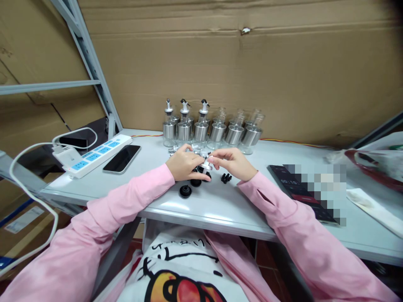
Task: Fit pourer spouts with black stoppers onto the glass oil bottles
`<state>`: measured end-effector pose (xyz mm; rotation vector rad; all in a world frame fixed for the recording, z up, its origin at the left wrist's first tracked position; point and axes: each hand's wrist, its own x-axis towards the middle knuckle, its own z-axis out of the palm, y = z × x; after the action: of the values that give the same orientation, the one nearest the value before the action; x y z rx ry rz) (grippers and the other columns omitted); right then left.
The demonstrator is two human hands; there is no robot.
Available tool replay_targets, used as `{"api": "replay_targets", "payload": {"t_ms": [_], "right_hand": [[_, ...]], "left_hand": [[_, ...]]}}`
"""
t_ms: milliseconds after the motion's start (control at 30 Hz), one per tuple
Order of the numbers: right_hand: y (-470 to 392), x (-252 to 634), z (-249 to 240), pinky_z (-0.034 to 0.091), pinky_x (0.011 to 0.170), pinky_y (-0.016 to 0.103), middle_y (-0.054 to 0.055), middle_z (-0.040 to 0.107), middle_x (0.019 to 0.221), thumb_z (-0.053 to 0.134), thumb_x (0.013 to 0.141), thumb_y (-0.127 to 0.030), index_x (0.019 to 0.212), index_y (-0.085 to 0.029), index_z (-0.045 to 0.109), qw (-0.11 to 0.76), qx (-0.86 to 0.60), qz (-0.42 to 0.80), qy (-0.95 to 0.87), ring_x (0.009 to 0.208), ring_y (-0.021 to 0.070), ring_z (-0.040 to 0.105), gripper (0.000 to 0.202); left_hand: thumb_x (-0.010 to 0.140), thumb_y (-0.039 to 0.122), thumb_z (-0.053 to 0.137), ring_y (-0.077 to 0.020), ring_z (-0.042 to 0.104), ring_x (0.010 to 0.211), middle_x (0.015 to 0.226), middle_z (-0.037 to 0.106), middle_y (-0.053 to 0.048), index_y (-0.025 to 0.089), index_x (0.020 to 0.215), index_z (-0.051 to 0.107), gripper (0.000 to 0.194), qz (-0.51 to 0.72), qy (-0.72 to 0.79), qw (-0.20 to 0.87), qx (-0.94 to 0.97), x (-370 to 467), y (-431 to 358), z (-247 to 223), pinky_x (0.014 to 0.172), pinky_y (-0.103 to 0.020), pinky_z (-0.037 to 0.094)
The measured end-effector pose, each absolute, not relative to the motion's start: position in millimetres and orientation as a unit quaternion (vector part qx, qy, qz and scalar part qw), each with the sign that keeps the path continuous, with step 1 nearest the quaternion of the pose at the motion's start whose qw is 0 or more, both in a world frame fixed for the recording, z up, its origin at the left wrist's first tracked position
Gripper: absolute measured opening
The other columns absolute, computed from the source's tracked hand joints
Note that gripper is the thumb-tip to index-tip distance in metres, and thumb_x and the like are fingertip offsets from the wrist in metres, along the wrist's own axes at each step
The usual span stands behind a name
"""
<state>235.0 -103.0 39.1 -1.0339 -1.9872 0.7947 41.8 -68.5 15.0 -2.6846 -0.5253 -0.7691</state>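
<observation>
Between my two hands, near the middle of the table, is a silver pourer top [206, 166]. My left hand [186, 163] reaches over it from the left, its fingers bent around the lower part. The thumb and fingers of my right hand [232, 162] pinch at its upper end. Black round stoppers [185, 191] lie below my left hand, some partly covered by it. Small black pieces [226, 178] sit just under my right hand. More silver tops [175, 148] are behind my left hand, partly hidden.
Glass bottles with metal sleeves [218, 131] stand at the back; three in front carry pourer tops. To the left are a phone [122, 159] and a power strip [96, 156]. A tablet [299, 191], partly pixelated, and a white strip [374, 209] lie at the right.
</observation>
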Motion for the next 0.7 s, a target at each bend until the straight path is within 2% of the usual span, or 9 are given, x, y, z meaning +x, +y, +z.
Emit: {"api": "replay_targets", "payload": {"t_ms": [167, 333, 433, 533, 700], "right_hand": [[-102.9, 234.5, 40.7, 0.039, 0.057, 0.025, -0.001, 0.051, 0.049, 0.058, 0.071, -0.06, 0.059, -0.015, 0.059, 0.347, -0.401, 0.332, -0.78, 0.05, 0.0093, 0.045, 0.047], [-93.0, 255.5, 44.9, 0.043, 0.064, 0.026, 0.003, 0.062, 0.06, 0.057, 0.072, -0.059, 0.057, -0.015, 0.062, 0.322, -0.402, 0.322, -0.794, 0.063, 0.0131, 0.056, 0.046], [-80.7, 277.3, 40.8, 0.045, 0.064, 0.027, 0.003, 0.068, 0.067, 0.069, 0.062, -0.049, 0.069, -0.015, 0.069, 0.229, -0.435, 0.318, -0.811, 0.063, 0.0141, 0.059, 0.034], [-69.9, 291.4, 31.5, 0.047, 0.064, 0.027, 0.003, 0.07, 0.067, 0.071, 0.062, -0.043, 0.069, -0.016, 0.072, 0.147, -0.459, 0.304, -0.822, 0.062, 0.0141, 0.061, 0.028], [-62.8, 294.6, 20.9, 0.048, 0.062, 0.026, 0.002, 0.071, 0.064, 0.069, 0.064, -0.039, 0.068, -0.018, 0.073, 0.118, -0.458, 0.292, -0.831, 0.059, 0.0134, 0.062, 0.022]], "left_hand": [[0.08, 0.071, 0.035, -0.0134, 0.049, 0.053, 0.052, 0.056, 0.0, 0.019, 0.062, 0.053, 0.059, -0.27, -0.172, 0.144, -0.936, 41.9, -69.3, 14.5, 0.079, -0.034, 0.038], [0.082, 0.069, 0.034, -0.0119, 0.046, 0.049, 0.048, 0.053, 0.001, 0.019, 0.056, 0.048, 0.058, -0.271, -0.168, 0.149, -0.936, 42.6, -68.5, 13.2, 0.076, -0.032, 0.04], [0.082, 0.069, 0.033, -0.0109, 0.044, 0.048, 0.047, 0.052, 0.002, 0.019, 0.052, 0.044, 0.059, -0.277, -0.158, 0.155, -0.935, 42.6, -68.5, 13.5, 0.075, -0.031, 0.041], [0.082, 0.069, 0.035, -0.0105, 0.043, 0.047, 0.046, 0.051, 0.002, 0.019, 0.051, 0.042, 0.059, -0.278, -0.152, 0.152, -0.936, 42.6, -68.6, 14.0, 0.076, -0.031, 0.042], [0.082, 0.068, 0.036, -0.0105, 0.042, 0.047, 0.046, 0.051, 0.003, 0.019, 0.051, 0.041, 0.058, -0.277, -0.154, 0.143, -0.938, 42.6, -68.6, 13.8, 0.076, -0.031, 0.042]]}}
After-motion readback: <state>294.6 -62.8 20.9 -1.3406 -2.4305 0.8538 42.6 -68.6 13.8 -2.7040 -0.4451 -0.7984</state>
